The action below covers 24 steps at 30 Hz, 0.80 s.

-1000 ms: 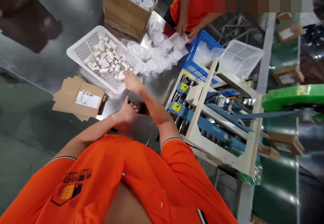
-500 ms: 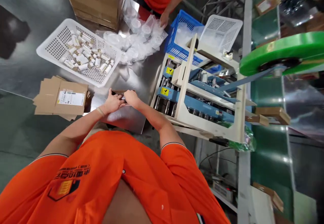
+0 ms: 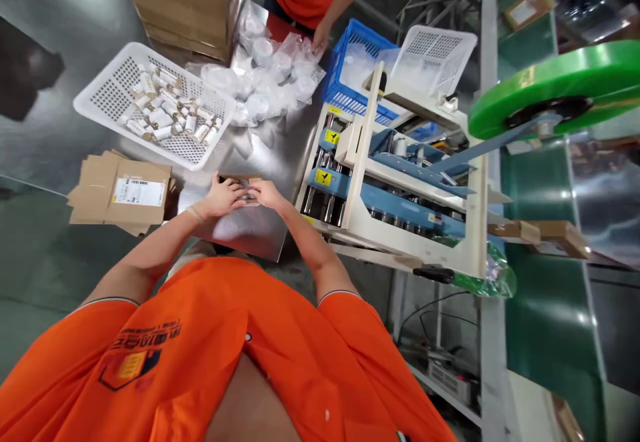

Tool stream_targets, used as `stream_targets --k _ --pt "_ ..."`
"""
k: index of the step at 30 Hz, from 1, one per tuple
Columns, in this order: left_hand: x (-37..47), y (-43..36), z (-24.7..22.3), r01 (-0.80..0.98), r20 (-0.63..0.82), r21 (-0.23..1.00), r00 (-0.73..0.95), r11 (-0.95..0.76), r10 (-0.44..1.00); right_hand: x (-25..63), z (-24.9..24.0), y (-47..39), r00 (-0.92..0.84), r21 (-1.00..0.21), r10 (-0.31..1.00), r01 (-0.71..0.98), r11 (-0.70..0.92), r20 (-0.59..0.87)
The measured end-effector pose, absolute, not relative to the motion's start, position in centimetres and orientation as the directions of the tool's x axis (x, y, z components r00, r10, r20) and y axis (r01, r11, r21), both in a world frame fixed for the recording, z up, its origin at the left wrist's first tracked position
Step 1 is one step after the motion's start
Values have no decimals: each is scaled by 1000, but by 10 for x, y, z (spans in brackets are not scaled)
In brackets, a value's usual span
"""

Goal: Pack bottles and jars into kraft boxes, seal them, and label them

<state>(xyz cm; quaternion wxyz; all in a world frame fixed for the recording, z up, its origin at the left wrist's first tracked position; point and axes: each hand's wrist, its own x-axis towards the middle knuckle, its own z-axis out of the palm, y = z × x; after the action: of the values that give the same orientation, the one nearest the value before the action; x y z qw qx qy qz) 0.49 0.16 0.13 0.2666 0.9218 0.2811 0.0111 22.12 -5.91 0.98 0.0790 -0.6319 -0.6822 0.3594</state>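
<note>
A small brown cardboard box [image 3: 242, 178] lies on the metal table in front of me, mostly covered by my hands. My left hand [image 3: 223, 197] grips its left side, with fingers reaching over the top. From the other side, my right hand [image 3: 266, 193] holds the box's right end, and its fingertips nearly meet those of my left. Between the fingers shows something shiny that I cannot make out. To the left lies a stack of flattened cardboard boxes [image 3: 98, 189] with a white label [image 3: 139, 192]. Beyond it stands a white plastic basket [image 3: 107, 89] holding several small labelled bottles [image 3: 163, 117].
Clear plastic-wrapped pieces [image 3: 270, 82] are heaped at the back, near a co-worker's hand [image 3: 321, 39] and a large carton [image 3: 187, 12]. A box-taping machine [image 3: 390, 202] with a green tape roll [image 3: 560, 82] stands right, before a green conveyor [image 3: 550, 322]. Behind it is a blue crate [image 3: 350, 35].
My right hand has shifted slightly right and flattened over the box, its fingers now reaching toward my left hand. My left hand stays at the box. The view has turned slightly.
</note>
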Motion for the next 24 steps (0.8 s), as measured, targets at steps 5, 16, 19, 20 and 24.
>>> stream_targets --k 5,16,19,20,24 --pt "-39 18 -16 551 -96 769 599 -323 795 239 6 -88 -366 -566 891 808 161 -269" --pt "-6 35 -27 544 -269 797 708 -262 653 232 11 -56 34 -294 974 950 -101 -223" --pt "-15 38 -16 592 -268 721 717 -359 644 240 1 -63 -154 -317 963 945 78 -219" --pt "-15 32 -15 613 -261 696 702 -375 662 243 -4 -67 -170 -327 959 941 89 -229" --pt "3 -5 -18 754 -233 412 630 -512 740 251 -30 -89 -14 -390 982 919 -61 -187"
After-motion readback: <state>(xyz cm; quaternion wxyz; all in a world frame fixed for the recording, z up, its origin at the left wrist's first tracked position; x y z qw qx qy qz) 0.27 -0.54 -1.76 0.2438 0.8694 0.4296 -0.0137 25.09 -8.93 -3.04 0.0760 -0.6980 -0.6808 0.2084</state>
